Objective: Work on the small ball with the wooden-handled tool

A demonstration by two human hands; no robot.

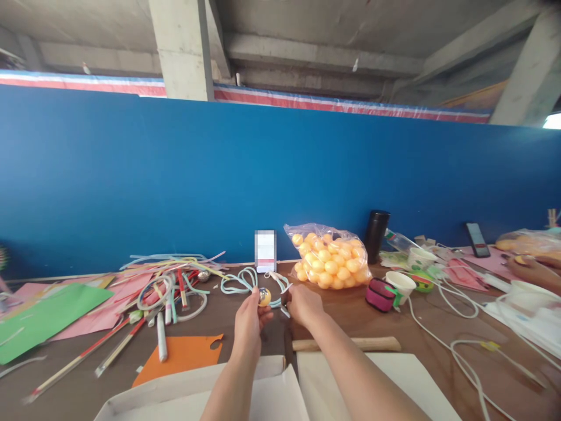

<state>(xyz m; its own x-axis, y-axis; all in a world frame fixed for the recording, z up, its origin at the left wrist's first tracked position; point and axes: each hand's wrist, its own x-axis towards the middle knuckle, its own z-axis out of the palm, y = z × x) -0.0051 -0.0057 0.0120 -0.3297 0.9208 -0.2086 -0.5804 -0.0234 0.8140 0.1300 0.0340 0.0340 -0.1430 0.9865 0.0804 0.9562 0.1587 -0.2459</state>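
One clear plastic bag (303,230) of orange balls (332,267) lay right of the right grip (305,304), whose spread I couldn't tell; the left grip (248,320) pinched one yellow-and-silver ball (264,297)

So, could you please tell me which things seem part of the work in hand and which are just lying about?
Likely in use:
yellow-and-silver ball, in the left hand
pale blue cord, beside the ball
perhaps the bag of orange balls

Likely just lying about:
black bottle
purple pouch
orange sheet
green sheet
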